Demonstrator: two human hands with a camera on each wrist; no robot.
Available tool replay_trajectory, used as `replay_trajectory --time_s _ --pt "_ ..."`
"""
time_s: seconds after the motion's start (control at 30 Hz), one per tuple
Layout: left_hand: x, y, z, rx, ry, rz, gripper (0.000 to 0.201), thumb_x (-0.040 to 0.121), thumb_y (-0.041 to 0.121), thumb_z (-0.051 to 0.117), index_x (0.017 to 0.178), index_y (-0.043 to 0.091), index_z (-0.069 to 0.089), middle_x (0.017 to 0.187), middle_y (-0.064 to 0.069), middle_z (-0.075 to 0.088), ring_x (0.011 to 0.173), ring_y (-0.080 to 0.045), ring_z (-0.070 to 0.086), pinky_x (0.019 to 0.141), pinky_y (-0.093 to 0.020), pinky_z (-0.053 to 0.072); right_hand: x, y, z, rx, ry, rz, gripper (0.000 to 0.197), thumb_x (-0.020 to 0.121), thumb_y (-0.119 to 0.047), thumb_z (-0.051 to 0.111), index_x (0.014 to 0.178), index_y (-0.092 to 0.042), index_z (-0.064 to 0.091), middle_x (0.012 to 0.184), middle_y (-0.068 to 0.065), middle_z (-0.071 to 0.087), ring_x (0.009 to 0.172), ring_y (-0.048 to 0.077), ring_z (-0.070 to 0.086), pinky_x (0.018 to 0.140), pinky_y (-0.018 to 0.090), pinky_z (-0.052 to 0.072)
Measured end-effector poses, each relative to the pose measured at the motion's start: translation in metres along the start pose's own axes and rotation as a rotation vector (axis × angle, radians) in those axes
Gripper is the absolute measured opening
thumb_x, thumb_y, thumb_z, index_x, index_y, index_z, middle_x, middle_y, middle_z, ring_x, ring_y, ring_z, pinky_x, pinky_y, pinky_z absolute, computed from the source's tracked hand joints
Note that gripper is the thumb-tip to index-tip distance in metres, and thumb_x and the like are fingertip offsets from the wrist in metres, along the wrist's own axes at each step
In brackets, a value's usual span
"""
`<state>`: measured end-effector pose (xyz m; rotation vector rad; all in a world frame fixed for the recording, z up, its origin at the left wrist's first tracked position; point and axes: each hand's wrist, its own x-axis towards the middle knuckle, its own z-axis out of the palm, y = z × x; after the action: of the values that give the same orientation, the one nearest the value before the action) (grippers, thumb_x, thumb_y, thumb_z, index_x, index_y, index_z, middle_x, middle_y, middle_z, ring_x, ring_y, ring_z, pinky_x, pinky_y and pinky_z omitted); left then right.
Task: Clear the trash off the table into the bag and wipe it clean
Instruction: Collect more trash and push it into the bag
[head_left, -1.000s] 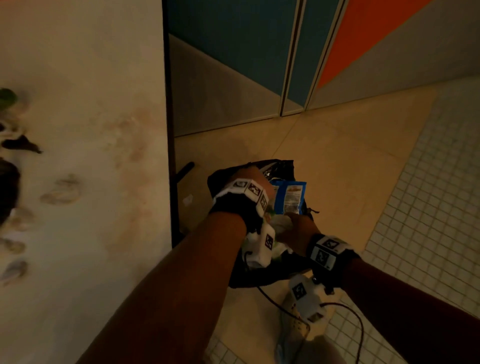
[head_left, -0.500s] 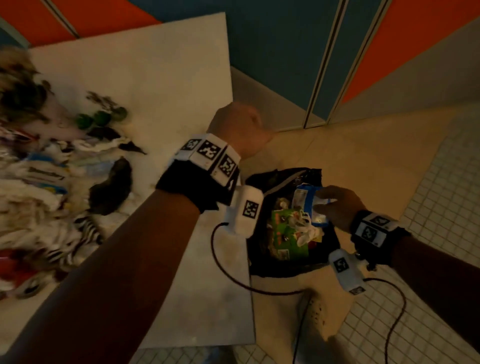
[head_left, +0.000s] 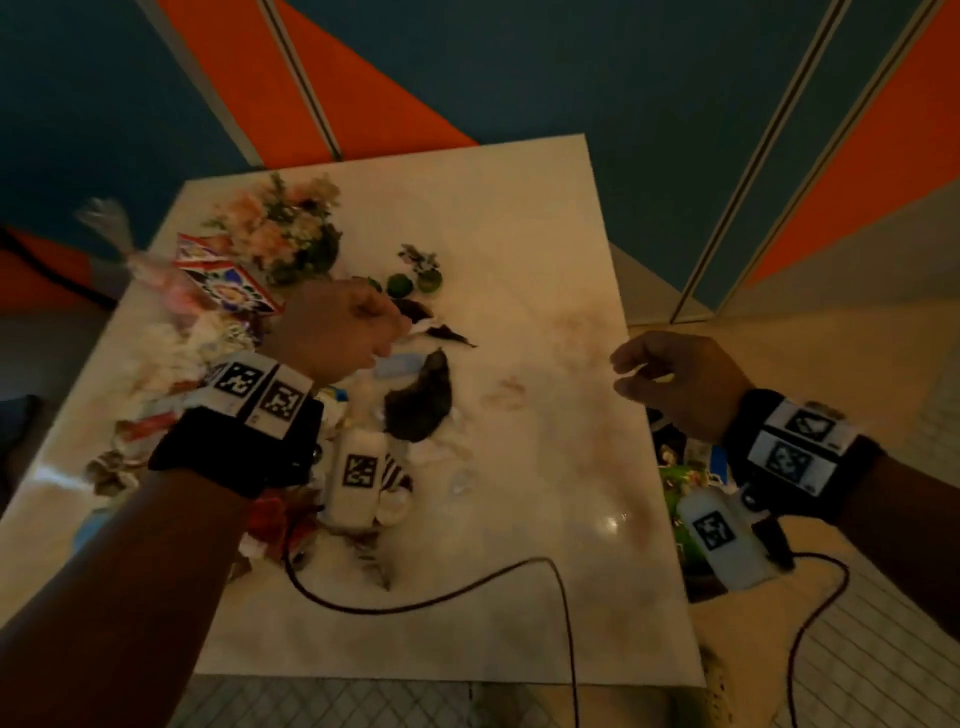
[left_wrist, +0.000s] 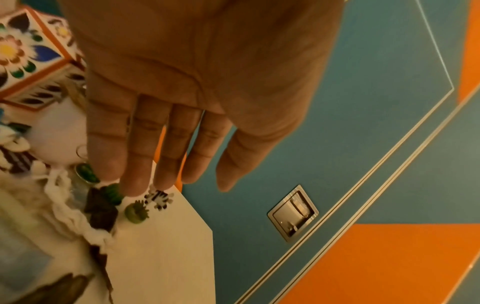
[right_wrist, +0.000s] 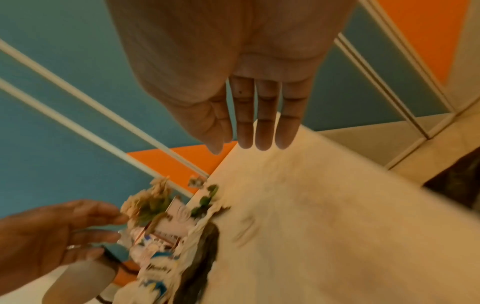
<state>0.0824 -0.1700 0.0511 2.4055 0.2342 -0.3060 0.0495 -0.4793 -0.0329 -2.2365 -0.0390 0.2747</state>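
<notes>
Since half a second ago the right hand (head_left: 680, 384) has let go of the blue packet it held over the bag (head_left: 680, 467) and risen to the table's (head_left: 545, 260) right edge; the left hand (head_left: 332, 332) has moved further over the trash (head_left: 171, 374), and the head view now takes in nearly the whole tabletop.

Both hands are empty. In the left wrist view the left hand's fingers (left_wrist: 137, 156) are extended and held together, tips just above the small green pieces (left_wrist: 135, 212) and a striped scrap (left_wrist: 158, 197) near the table's far edge. In the right wrist view the right hand's fingers (right_wrist: 267, 115) hang straight down, thumb relaxed, touching nothing; the head view shows them loosely bent above the right edge.

Trash lies heaped on the left half of the table, under and to the left of the left hand: white tissues, wrappers, a patterned box (head_left: 223, 275), a flower bunch (head_left: 280, 223) and a dark peel (head_left: 421, 400) just right of the left wrist. It sits well apart from the right hand. Faint brownish stains (head_left: 509, 395) mark the bare surface between the 2 hands.

The bag sits on the floor against the table's right side, below the right wrist, with green and blue packaging showing in its mouth.
</notes>
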Motion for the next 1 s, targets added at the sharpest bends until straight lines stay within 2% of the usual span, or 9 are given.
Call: replay_trajectory --time_s 0.13,0.27,0.37,0.43,0.5,0.57,0.7,0.87,1.0 --pt "-0.008 -0.028 -0.033 -0.064 -0.013 -0.002 0.015 0.087 0.024 0.066 0.095 0.011 0.069 0.092 -0.004 0.071 0.083 -0.018 0.07 0.076 -0.038 0.059 0.001 -0.034 0.036 -0.035 -0.017 -0.035 0.017 0.082 -0.014 0.072 0.094 -0.02 0.063 0.097 0.001 0.063 0.087 0.024 0.062 0.081 0.033 0.049" --pt "-0.021 -0.051 -0.055 -0.106 -0.066 0.003 0.011 0.088 0.022 0.065 0.091 0.012 0.07 0.093 -0.007 0.072 0.084 -0.019 0.07 0.079 -0.041 0.058 0.003 -0.061 0.065 -0.036 -0.049 0.028 0.02 0.08 -0.013 0.074 0.095 -0.019 0.062 0.1 0.002 0.061 0.086 0.029 0.063 0.085 0.043 0.052" --pt "-0.029 -0.068 -0.057 -0.083 -0.119 0.01 0.012 0.086 0.023 0.067 0.091 0.013 0.07 0.09 -0.004 0.072 0.082 -0.018 0.071 0.077 -0.04 0.059 0.005 -0.073 0.082 -0.097 -0.116 0.058 0.027 0.08 -0.016 0.075 0.102 -0.018 0.061 0.106 0.001 0.056 0.088 0.026 0.057 0.085 0.041 0.049" --pt "-0.034 -0.082 -0.054 -0.024 -0.164 0.048 0.009 0.085 0.024 0.068 0.088 0.016 0.071 0.087 0.0 0.072 0.082 -0.016 0.07 0.077 -0.038 0.058 0.007 -0.08 0.095 -0.163 -0.171 0.103 0.038 0.08 -0.02 0.076 0.114 -0.017 0.059 0.119 0.004 0.053 0.097 0.023 0.053 0.084 0.037 0.045" --pt "-0.039 -0.093 -0.046 0.089 -0.195 0.097 0.01 0.084 0.028 0.069 0.09 0.02 0.071 0.091 0.005 0.069 0.085 -0.012 0.066 0.076 -0.031 0.055 0.012 -0.083 0.109 -0.293 -0.23 0.157 0.054 0.079 -0.029 0.076 0.127 -0.023 0.052 0.136 0.006 0.043 0.118 0.027 0.048 0.096 0.04 0.043" --pt "-0.043 -0.104 -0.033 0.195 -0.206 0.12 0.019 0.083 0.033 0.069 0.098 0.021 0.069 0.099 0.006 0.067 0.089 -0.009 0.06 0.076 -0.024 0.047 0.017 -0.082 0.123 -0.439 -0.277 0.185 0.074 0.075 -0.038 0.078 0.138 -0.029 0.04 0.151 0.007 0.027 0.137 0.031 0.031 0.109 0.045 0.035" --pt "-0.056 -0.12 -0.006 0.298 -0.204 0.14 0.031 0.083 0.037 0.068 0.11 0.023 0.064 0.109 0.004 0.064 0.089 -0.009 0.056 0.078 -0.021 0.043 0.027 -0.081 0.14 -0.545 -0.338 0.233 0.102 0.067 -0.05 0.08 0.148 -0.037 0.019 0.161 0.002 0.002 0.147 0.032 0.005 0.115 0.051 0.023" --pt "-0.06 -0.129 0.009 0.361 -0.189 0.114 0.042 0.081 0.037 0.069 0.119 0.025 0.057 0.12 0.0 0.059 0.108 -0.019 0.056 0.089 -0.033 0.049 0.034 -0.08 0.158 -0.63 -0.444 0.233 0.115 0.056 -0.059 0.082 0.148 -0.039 0.016 0.159 0.002 0.007 0.145 0.034 0.008 0.115 0.055 0.023" --pt "-0.06 -0.133 0.011 0.467 -0.161 0.104 0.053 0.083 0.039 0.066 0.131 0.024 0.048 0.131 -0.003 0.048 0.119 -0.024 0.048 0.095 -0.036 0.043 0.032 -0.085 0.168 -0.649 -0.446 0.168 0.112 0.057 -0.049 0.086 0.147 -0.035 0.021 0.15 0.006 0.022 0.135 0.035 0.023 0.107 0.052 0.035"
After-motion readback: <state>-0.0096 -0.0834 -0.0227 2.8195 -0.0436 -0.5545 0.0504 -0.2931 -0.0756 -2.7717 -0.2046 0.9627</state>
